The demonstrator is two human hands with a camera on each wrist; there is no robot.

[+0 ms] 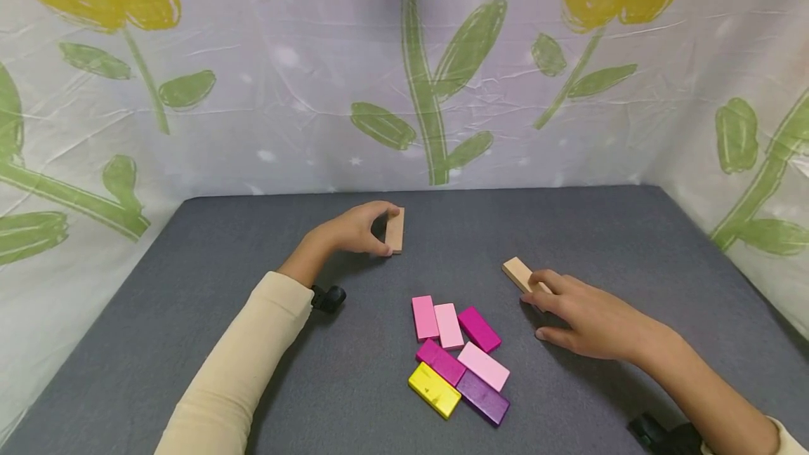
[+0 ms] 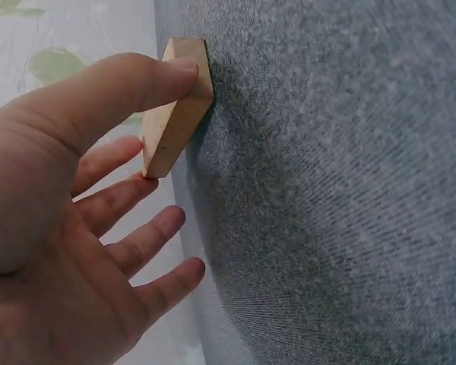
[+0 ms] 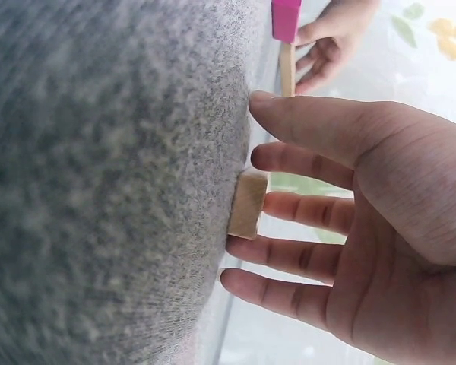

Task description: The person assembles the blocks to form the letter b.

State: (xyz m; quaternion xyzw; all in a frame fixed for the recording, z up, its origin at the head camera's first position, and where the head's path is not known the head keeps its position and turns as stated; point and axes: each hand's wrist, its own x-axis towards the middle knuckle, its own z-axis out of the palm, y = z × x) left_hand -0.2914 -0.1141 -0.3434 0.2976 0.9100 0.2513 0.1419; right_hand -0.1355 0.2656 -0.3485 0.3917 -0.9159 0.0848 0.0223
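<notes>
My left hand [image 1: 354,230] pinches a plain wooden block [image 1: 395,232] near the back of the table. In the left wrist view the thumb lies against one end of this wooden block [image 2: 176,122] and fingertips touch its other end; the remaining fingers are spread. At the right, my right hand [image 1: 590,318] reaches over a second plain wooden block [image 1: 518,272] that lies flat. Seen from the right wrist, fingertips are at this second wooden block [image 3: 248,205], while the thumb stands apart from it. The fingers cover part of that block in the head view.
Between the hands, towards the front, lies a loose cluster of painted blocks: pink [image 1: 425,318], light pink [image 1: 449,326], magenta [image 1: 479,328], yellow [image 1: 435,390] and purple [image 1: 483,397] among them. A flowered curtain [image 1: 284,90] stands behind the grey tabletop [image 1: 208,286].
</notes>
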